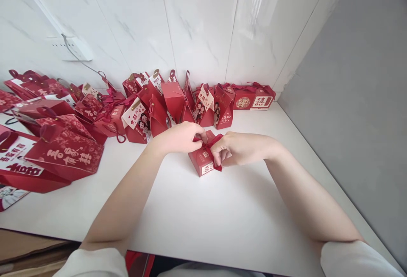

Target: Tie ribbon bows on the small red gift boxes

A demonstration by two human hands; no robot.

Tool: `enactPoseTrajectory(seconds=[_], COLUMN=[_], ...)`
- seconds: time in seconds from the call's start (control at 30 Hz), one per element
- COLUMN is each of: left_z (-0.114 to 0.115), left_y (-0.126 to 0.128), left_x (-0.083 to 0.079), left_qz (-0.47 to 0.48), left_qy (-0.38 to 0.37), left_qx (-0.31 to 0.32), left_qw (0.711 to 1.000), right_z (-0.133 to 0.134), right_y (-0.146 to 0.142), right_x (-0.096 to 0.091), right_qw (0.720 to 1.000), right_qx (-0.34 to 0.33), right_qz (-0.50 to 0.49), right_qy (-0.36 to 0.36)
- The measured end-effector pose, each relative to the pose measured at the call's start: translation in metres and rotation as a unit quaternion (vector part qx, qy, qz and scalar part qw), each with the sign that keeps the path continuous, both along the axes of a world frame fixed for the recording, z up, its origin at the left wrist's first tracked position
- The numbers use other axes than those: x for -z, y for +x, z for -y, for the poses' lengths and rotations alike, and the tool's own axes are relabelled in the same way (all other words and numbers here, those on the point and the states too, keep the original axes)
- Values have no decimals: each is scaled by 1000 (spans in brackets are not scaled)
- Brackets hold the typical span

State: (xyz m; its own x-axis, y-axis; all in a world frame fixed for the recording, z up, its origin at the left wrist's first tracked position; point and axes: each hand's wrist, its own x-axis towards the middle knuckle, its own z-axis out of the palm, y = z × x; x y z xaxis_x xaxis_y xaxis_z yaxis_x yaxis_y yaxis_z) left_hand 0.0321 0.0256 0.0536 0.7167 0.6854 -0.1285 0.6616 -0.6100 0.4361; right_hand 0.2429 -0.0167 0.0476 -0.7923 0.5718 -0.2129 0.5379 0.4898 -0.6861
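A small red gift box with gold lettering and a white printed end lies on the white table in front of me. A dark red ribbon is tied across its top. From the left, my left hand reaches over the far part of the box, its fingers closed on the ribbon's left side. My right hand pinches the ribbon on the right, and a loose tail hangs below its fingers by the box's near end. The fingers partly hide the knot.
Several red gift boxes with ribbon handles stand along the tiled wall. Larger red boxes crowd the table's left side. A long red box is in the back corner. A grey panel borders the right edge.
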Motion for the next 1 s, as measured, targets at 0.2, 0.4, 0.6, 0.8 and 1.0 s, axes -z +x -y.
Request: enactPoseTrajectory(seconds=[0.2, 0.4, 0.6, 0.8, 1.0], left_z=[-2, -11, -8, -3, -4], left_y=[3, 2, 2, -21, -36], left_x=[2, 8, 4, -22, -35], left_qz=[25, 32, 10, -47, -78], left_qy=[-51, -88, -75, -92, -72], left_qx=[-25, 17, 16, 26, -11], left_qw=[998, 995, 997, 994, 994], right_z=[9, 18, 15, -2, -7], right_y=[6, 22, 41, 54, 42], right_x=[-11, -26, -37, -25, -18], right_qw=[999, 999, 999, 985, 985], right_qx=[-39, -33, 15, 160, 159], right_qz=[-4, -34, -17, 19, 27], right_qy=[19, -23, -41, 57, 54])
